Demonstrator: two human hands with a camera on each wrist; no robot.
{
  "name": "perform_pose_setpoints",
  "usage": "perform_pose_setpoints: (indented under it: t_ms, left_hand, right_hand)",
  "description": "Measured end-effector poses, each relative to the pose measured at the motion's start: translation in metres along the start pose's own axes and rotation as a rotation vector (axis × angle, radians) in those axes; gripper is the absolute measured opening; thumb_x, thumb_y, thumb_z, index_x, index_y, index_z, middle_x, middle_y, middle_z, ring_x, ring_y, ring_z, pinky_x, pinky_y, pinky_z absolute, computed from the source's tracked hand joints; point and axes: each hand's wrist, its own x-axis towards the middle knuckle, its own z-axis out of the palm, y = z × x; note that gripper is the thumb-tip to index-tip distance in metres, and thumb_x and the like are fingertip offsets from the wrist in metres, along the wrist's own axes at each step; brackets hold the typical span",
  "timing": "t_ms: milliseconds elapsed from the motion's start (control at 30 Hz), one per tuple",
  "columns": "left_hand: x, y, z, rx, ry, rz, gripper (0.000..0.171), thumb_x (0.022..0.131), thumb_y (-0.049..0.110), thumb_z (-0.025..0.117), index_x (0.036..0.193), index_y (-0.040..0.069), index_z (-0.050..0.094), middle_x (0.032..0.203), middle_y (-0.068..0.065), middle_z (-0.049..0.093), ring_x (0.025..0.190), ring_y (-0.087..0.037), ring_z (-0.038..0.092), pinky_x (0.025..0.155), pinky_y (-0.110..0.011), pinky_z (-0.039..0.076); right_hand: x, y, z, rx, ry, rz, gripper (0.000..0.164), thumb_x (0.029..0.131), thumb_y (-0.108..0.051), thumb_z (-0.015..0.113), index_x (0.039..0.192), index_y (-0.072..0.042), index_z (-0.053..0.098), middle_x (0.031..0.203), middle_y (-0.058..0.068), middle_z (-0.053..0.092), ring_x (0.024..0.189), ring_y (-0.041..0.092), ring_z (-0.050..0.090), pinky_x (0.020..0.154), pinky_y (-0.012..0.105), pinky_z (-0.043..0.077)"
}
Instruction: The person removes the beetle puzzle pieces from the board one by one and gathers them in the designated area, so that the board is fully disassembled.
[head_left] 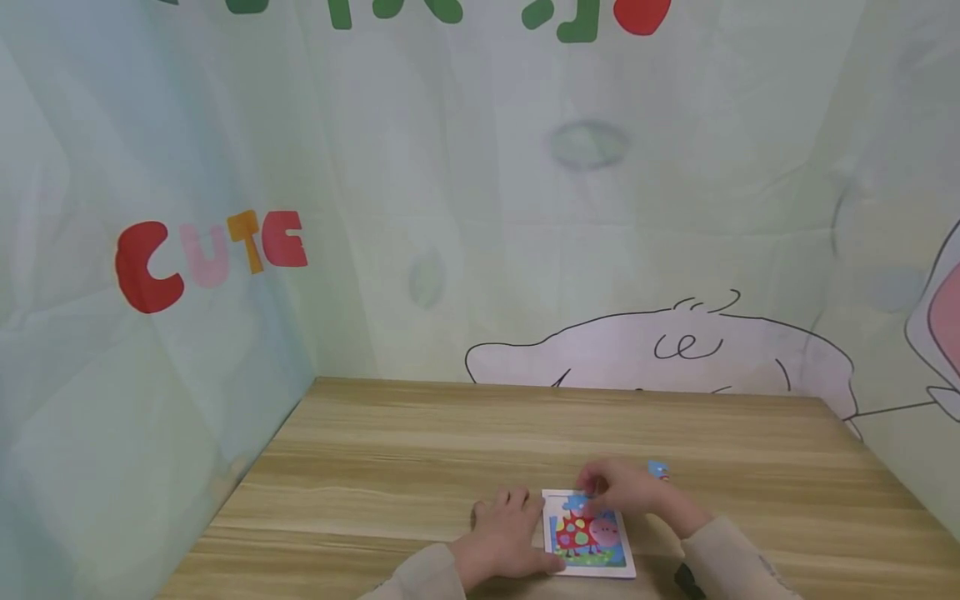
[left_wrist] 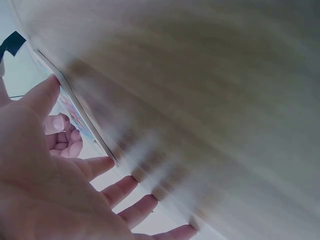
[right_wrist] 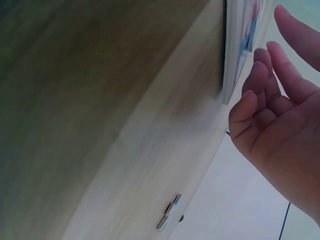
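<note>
A jigsaw puzzle point(head_left: 588, 533) with a red spotted ladybug and a white border lies flat on the table. My left hand point(head_left: 502, 533) rests along its left side, fingers spread on the table; in the left wrist view the thumb point(left_wrist: 45, 95) touches the puzzle's edge. Over the puzzle's upper right is my right hand point(head_left: 622, 487), its thumb and index fingertips close above the picture. In the right wrist view, the thumb point(right_wrist: 300, 35) stands apart from the loosely curled fingers, with nothing visible between them. Part of the puzzle's top is hidden by this hand.
A loose blue puzzle piece point(head_left: 658, 469) lies on the wooden table point(head_left: 390, 467) beyond the right wrist; the right wrist view shows this piece point(right_wrist: 170, 212) edge-on. A printed cloth point(head_left: 450, 208) hangs behind the table and along its sides. A dark strap point(left_wrist: 12, 43) shows near the right wrist.
</note>
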Motion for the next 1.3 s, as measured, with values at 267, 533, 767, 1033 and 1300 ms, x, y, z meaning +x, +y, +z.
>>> perform_pose_setpoints:
  t_ms: [267,533,767,1033,1300]
  left_hand:
    - [-0.0011,-0.0006,0.0008,-0.001,0.004,0.008,0.088,0.074,0.072,0.063,0.140,0.015,0.049,0.135,-0.007,0.048,0.120,-0.029,0.044,0.088,-0.061,0.039]
    - [0.0012,0.0007,0.0019,-0.014,-0.009,-0.003,0.088,0.074,0.072,0.064,0.139,0.015,0.049,0.135,-0.009,0.048,0.122,-0.030,0.043,0.090,-0.063,0.038]
    - [0.0016,0.0007,0.0008,-0.035,-0.009,-0.006,0.089,0.074,0.071,0.064,0.140,0.014,0.049,0.136,-0.010,0.048,0.123,-0.031,0.043,0.091,-0.064,0.037]
    - [0.0030,-0.0019,0.0032,-0.043,-0.006,0.000,0.088,0.073,0.072,0.064,0.139,0.014,0.050,0.136,-0.010,0.048,0.122,-0.031,0.043,0.090,-0.064,0.038]
    - [0.0017,-0.0005,0.0003,-0.038,-0.010,0.004,0.089,0.074,0.071,0.064,0.139,0.014,0.049,0.137,-0.010,0.047,0.124,-0.031,0.041,0.091,-0.064,0.037]
  right_hand:
    - [0.0005,0.0013,0.0033,0.005,0.001,0.016,0.023,0.076,-0.009,0.078,0.094,-0.008,0.065,0.088,0.000,0.061,0.085,0.018,0.055,0.077,0.040,0.049]
    - [0.0013,0.0040,0.0058,0.008,0.002,0.039,0.023,0.075,-0.008,0.078,0.094,-0.010,0.065,0.089,0.000,0.061,0.087,0.018,0.057,0.082,0.044,0.050]
    - [0.0019,0.0043,0.0060,-0.004,0.001,0.055,0.021,0.076,-0.008,0.078,0.092,-0.010,0.066,0.089,0.000,0.063,0.088,0.019,0.058,0.083,0.046,0.050]
    - [0.0029,0.0024,0.0059,-0.007,0.000,0.048,0.020,0.075,-0.007,0.078,0.091,-0.010,0.065,0.087,-0.001,0.062,0.086,0.018,0.058,0.082,0.045,0.050]
    - [0.0033,0.0037,0.0058,0.000,-0.004,0.055,0.021,0.076,-0.007,0.078,0.091,-0.010,0.064,0.087,0.000,0.061,0.086,0.018,0.056,0.081,0.045,0.050]
